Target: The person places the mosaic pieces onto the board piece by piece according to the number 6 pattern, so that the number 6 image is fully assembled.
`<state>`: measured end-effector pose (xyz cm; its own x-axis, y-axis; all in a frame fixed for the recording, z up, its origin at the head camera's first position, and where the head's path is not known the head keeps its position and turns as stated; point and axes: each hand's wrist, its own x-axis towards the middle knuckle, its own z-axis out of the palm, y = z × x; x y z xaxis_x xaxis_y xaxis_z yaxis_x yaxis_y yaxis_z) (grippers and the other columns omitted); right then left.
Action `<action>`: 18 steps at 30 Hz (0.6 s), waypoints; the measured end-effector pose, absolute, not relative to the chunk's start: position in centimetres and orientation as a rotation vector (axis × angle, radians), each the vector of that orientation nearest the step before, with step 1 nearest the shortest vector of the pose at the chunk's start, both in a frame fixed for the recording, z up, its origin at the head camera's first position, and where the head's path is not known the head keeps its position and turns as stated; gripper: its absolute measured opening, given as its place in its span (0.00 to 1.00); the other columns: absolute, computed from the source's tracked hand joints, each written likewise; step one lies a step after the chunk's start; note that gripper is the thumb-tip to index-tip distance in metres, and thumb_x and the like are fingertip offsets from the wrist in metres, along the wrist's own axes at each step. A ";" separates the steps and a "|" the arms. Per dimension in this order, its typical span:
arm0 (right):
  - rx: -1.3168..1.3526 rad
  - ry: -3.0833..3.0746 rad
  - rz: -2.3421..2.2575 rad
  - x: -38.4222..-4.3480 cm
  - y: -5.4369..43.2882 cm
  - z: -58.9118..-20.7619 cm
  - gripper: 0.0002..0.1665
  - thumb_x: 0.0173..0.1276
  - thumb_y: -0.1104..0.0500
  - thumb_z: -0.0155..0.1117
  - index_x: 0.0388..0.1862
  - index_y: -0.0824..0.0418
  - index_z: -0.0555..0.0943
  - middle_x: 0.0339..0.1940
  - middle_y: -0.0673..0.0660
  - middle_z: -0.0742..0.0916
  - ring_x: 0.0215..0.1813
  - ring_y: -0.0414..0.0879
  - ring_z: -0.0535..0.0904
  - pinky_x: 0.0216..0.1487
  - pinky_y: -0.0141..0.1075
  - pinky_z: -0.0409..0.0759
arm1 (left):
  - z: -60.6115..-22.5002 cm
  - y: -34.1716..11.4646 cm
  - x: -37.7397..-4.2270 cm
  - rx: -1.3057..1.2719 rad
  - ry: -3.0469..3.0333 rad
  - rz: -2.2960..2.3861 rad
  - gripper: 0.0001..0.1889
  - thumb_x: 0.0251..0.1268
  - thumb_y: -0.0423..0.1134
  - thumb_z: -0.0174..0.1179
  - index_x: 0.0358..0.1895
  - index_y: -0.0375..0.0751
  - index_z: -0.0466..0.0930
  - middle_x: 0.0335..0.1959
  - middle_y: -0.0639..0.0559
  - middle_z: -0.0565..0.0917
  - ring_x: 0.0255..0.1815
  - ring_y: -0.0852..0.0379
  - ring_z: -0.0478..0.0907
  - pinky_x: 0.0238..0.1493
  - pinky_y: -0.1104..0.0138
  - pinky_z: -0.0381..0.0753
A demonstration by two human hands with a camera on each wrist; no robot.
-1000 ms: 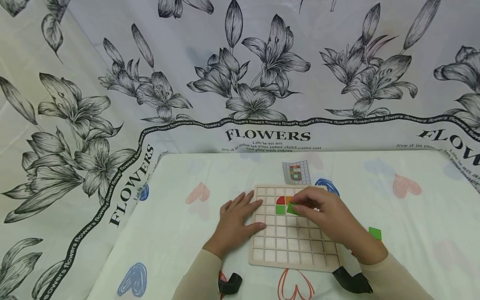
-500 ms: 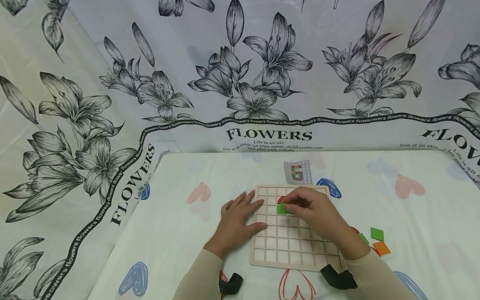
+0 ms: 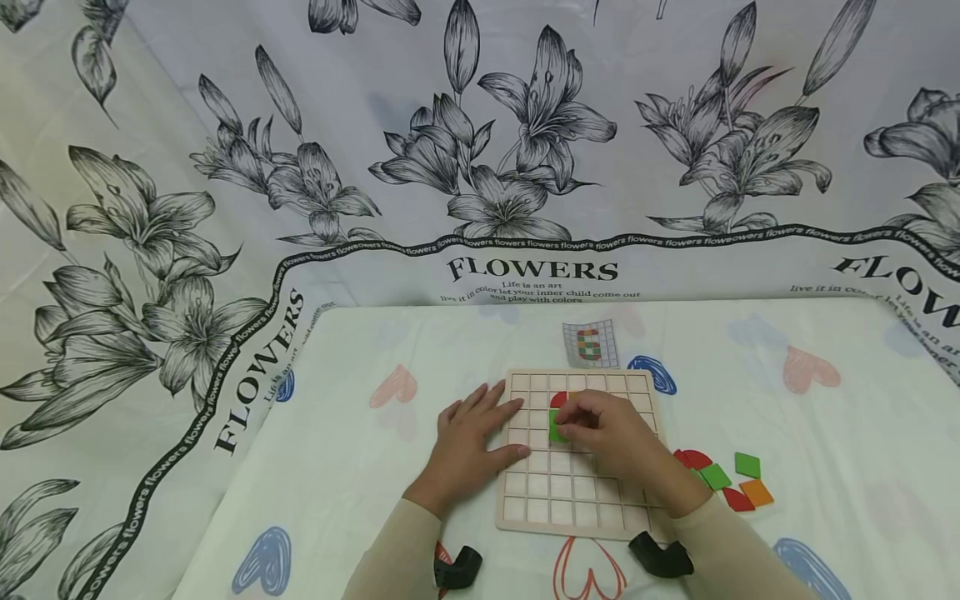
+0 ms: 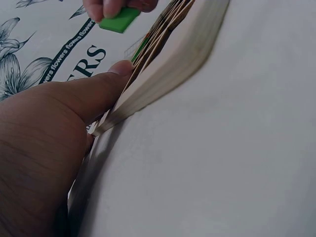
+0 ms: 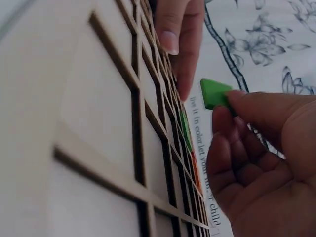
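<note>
My right hand (image 3: 618,433) pinches a square green tile (image 5: 214,93) between thumb and fingertips, above the wooden grid board (image 3: 562,510). From the right wrist view, the tile stands clear of the grid. A rounded red tile (image 3: 558,399) lies in an upper cell, with a green tile (image 5: 185,129) and an orange tile (image 5: 196,170) also set in the grid. In the head view my right fingers partly cover these. My left hand (image 3: 472,450) rests at the board's left edge, fingers spread, thumb (image 4: 121,67) on the rim.
Several loose tiles lie right of the board, among them a green one (image 3: 747,464), an orange one (image 3: 757,492) and a red one (image 3: 738,500). A gridded card with a coloured pattern (image 3: 590,343) lies beyond the board's far edge. A flower-print curtain (image 3: 525,167) hangs behind the table.
My right hand has moved left and slightly nearer over the board, still pinching the green tile. Loose tiles once behind my right wrist now show. My left hand stays put.
</note>
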<state>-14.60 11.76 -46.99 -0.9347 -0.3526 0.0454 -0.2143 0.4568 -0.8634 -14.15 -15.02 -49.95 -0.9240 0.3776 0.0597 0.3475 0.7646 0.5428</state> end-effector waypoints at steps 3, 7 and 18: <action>-0.470 2.556 -1.451 -14.5 11.6 -47.3 0.06 0.75 0.63 0.76 0.43 0.51 0.90 0.41 0.46 0.86 0.44 0.46 0.80 0.50 0.39 0.83 | -50.0 -15.0 -14.2 0.593 2.901 0.870 0.38 0.72 0.64 0.70 0.82 0.61 0.74 0.88 0.58 0.59 0.89 0.53 0.47 0.80 0.40 0.44; -0.487 2.584 -1.404 -14.5 11.6 -47.7 0.06 0.76 0.63 0.75 0.43 0.50 0.90 0.43 0.45 0.87 0.45 0.45 0.80 0.52 0.41 0.83 | -50.1 -15.0 -14.2 0.592 2.903 0.860 0.38 0.72 0.64 0.69 0.82 0.61 0.74 0.88 0.59 0.59 0.89 0.53 0.47 0.80 0.41 0.45; -0.565 2.667 -1.306 -14.3 11.3 -48.3 0.07 0.76 0.63 0.75 0.44 0.50 0.89 0.44 0.43 0.85 0.44 0.41 0.80 0.51 0.41 0.83 | -50.1 -15.1 -14.2 0.596 2.902 0.872 0.38 0.72 0.64 0.70 0.82 0.60 0.74 0.88 0.57 0.59 0.88 0.52 0.48 0.80 0.41 0.44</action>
